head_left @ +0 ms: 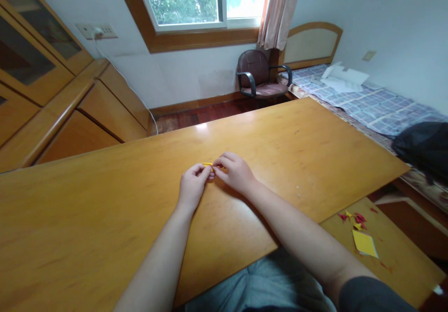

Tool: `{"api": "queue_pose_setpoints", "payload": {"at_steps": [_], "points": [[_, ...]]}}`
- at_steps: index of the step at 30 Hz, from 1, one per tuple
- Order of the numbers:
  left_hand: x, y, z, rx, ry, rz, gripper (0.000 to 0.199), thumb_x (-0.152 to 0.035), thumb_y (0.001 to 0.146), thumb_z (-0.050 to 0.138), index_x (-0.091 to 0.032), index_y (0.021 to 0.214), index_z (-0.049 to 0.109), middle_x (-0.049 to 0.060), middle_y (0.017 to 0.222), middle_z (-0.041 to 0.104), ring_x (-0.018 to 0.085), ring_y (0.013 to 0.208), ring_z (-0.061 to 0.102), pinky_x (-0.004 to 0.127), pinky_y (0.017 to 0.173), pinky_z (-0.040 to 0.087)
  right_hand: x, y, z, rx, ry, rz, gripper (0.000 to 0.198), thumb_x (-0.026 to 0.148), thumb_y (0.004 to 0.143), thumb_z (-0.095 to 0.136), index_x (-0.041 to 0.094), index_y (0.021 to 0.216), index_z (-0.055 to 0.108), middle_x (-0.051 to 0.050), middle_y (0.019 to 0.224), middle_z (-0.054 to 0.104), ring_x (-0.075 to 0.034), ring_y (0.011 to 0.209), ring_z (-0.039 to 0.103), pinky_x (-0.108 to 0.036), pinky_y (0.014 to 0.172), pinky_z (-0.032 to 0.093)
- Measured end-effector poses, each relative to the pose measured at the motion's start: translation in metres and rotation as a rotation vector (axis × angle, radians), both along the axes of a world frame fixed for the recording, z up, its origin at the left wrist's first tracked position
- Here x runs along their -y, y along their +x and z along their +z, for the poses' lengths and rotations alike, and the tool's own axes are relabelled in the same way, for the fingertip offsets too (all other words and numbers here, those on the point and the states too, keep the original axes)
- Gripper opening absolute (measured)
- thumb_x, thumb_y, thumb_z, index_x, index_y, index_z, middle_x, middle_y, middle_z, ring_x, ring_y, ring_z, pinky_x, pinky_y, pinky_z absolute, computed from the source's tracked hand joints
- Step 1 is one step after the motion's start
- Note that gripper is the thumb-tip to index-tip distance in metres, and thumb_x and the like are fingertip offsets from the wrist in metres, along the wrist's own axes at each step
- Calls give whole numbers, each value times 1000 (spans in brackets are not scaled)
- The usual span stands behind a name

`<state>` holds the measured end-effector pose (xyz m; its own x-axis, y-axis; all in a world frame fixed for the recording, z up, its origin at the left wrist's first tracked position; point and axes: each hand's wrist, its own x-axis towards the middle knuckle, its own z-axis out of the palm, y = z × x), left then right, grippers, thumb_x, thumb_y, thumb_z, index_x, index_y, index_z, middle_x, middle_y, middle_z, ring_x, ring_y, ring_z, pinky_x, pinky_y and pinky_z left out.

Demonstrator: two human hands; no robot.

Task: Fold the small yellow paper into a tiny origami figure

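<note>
Just above the wooden desk [115, 200], a small piece of folded yellow paper [207, 164] sits between my two hands. My left hand [192, 185] pinches it between thumb and fingers from the left. From the right, the thumb and fingertips of my right hand [235, 172] close on its other side. Most of the paper is hidden by the fingers, so its folded shape cannot be made out.
On a lower surface at the right lie a stack of yellow paper squares [365, 244] and several small red and yellow folded paper pieces [360, 218]. Beyond the desk stand a brown armchair [257, 71] and a bed [378, 104] with a black bag [422, 146]. Wooden cabinets [108, 106] line the left.
</note>
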<state>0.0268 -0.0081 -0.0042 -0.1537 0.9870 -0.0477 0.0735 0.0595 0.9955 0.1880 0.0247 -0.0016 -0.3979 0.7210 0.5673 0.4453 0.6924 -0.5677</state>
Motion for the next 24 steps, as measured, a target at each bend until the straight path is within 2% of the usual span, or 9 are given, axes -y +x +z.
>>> {"api": "queue_pose_setpoints", "payload": {"at_steps": [9,17,24], "points": [[-2,-2,-4,217,-49,-5,30,-43,70,74,-14,77,69,4,69,70,16,64,67,26,65,54,0,2,-5,-120,-70,65,15,22,92,58,22,96,73,-6,88,66,-16,81,63,-28,78,52],[-3,-1,-2,228,-55,-5,29,-43,71,72,-15,73,65,2,67,69,15,62,67,26,63,54,0,3,-4,-125,-100,69,13,23,91,60,21,93,73,-5,87,66,-14,79,63,-26,76,52],[-2,-3,-4,211,-64,-48,29,-43,69,75,-15,75,68,2,67,69,15,62,66,26,64,54,0,2,-7,-150,-105,77,16,24,92,60,20,98,75,-5,88,66,-14,79,63,-25,75,52]]}}
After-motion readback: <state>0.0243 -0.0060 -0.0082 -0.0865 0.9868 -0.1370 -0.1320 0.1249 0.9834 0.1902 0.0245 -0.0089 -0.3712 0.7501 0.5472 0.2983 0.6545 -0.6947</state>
